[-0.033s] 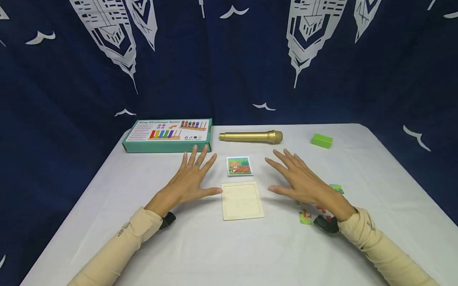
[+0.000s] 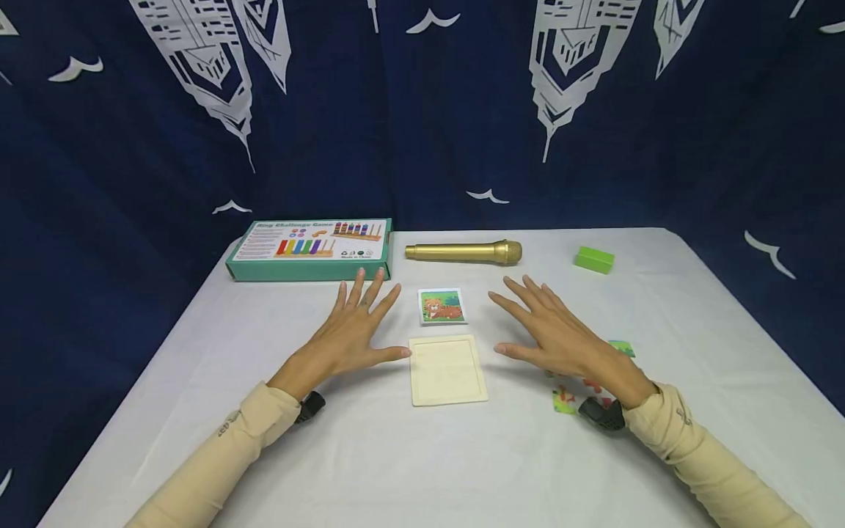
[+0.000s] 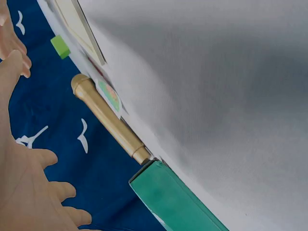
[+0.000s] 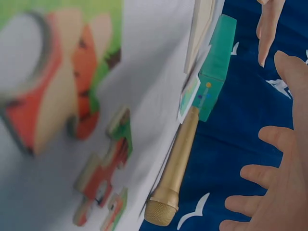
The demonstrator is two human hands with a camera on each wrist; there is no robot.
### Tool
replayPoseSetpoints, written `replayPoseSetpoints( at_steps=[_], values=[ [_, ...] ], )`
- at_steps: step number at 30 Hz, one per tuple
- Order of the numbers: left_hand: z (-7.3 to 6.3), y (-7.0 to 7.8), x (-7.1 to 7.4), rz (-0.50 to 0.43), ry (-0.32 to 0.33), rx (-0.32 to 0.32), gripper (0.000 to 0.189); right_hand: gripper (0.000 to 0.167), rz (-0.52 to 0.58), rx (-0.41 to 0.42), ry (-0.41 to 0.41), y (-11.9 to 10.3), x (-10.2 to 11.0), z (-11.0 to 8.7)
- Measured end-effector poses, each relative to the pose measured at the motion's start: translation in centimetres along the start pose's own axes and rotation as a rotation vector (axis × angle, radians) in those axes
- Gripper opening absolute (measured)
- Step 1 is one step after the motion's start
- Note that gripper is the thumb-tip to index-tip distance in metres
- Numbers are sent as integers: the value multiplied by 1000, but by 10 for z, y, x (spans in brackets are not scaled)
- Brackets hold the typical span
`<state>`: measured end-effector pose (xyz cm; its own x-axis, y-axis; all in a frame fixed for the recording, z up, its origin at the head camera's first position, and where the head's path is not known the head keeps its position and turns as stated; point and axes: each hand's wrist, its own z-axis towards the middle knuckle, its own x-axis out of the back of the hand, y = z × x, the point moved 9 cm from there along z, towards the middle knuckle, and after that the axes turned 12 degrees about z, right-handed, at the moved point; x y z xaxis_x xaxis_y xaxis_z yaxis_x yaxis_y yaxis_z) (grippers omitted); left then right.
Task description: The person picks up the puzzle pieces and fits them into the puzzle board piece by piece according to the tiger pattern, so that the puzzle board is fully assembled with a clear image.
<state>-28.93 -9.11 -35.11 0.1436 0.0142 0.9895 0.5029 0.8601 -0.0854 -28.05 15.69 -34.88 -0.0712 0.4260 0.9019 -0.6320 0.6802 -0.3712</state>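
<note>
Cream puzzle tray: it [image 2: 447,370] lies flat on the white tablecloth [image 2: 396,469], between my hands; I place the rest from it.
My left hand: this hand [image 2: 346,334] is left of the tray, fingers spread wide, thumb tip at the tray's left edge; I cannot tell whether it touches.
My right hand: this one [image 2: 561,330] is right of the tray, fingers likewise spread, thumb pointing toward it but apart.
Puzzle pieces: these [image 2: 564,401] lie right of the tray, beneath my right wrist, in orange, red and green.
Picture card: it [image 2: 442,306], showing an orange animal, lies just beyond the tray.
Gold microphone: it [image 2: 462,252] lies crosswise, farther beyond the tray than the card.
Ring Challenge Game box: it [image 2: 306,249] sits beyond and left of the tray; in the head view my left fingertips overlap its front.
Green block: it [image 2: 594,260] is beyond and right of the tray.
In the way: my right wrist and its black strap [image 2: 602,413] cover part of the pieces, so I cannot count them.
Hard to make out: in the right wrist view the nearest piece is blurred and cut off; in the left, the tray is cropped; the box's small print is unreadable.
</note>
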Motion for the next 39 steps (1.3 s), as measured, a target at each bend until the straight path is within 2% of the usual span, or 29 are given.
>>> replayPoseSetpoints(
  at_steps=[5, 10, 14, 18, 23, 28, 33, 39],
  values=[
    [-2, 8, -4, -35, -47, -22, 102, 77, 11, -20, -5, 2, -2, -4],
    [-6, 25, -12, -64, -155, -76, 107, 75, 48, -62, -2, 9, 2, -9],
    [-11, 40, -18, -118, -236, -125, 111, 73, 96, -90, -9, 17, 5, -13],
    [-14, 49, -23, -157, -281, -149, 114, 72, 187, -132, -32, 30, 6, -19],
    [-15, 50, -29, -184, -314, -141, 115, 60, 289, -162, -23, 52, 11, -27],
    [-16, 48, -37, -197, -349, -141, 114, 43, 269, -205, -43, 73, 16, -31],
    [-16, 48, -41, -182, -352, -148, 113, 45, 212, -288, -102, 90, 14, -35],
    [-16, 46, -43, -177, -358, -128, 116, 47, 206, -297, -122, 95, 13, -37]
  ],
)
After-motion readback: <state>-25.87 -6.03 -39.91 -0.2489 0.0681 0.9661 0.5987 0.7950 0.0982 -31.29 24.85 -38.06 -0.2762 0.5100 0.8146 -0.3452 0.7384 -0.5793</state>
